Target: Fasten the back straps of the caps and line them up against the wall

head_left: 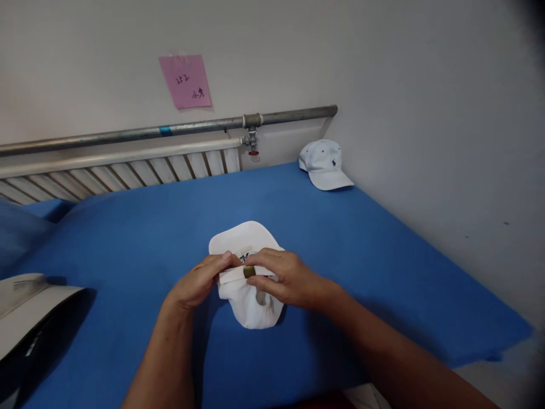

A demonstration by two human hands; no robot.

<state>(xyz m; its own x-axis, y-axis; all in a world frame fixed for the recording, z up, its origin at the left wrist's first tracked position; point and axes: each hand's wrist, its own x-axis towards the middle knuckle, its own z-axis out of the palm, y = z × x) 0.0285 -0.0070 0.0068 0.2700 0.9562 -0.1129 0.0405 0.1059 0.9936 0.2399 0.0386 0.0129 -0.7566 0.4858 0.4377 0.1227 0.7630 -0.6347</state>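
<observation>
A white baseball cap (251, 315) lies on the blue-covered table in front of me, its brim pointing away. Across its back opening runs a white strap with a brass-coloured buckle (249, 272). My left hand (200, 278) is closed on the left end of the strap, with its fingertips partly hidden inside the cap. My right hand (289, 278) pinches the strap just right of the buckle, thumb below and fingers above. Dark lettering inside the cap shows in part between the hands.
Another white cap (324, 165) with a small dark emblem sits at the far right corner against the wall. Pale headwear (38, 301) with a dark underside lies at the left edge. Behind the blue surface (149, 238) stand a radiator (128, 170), a metal pipe (204, 126) and a red-handled valve (253, 152).
</observation>
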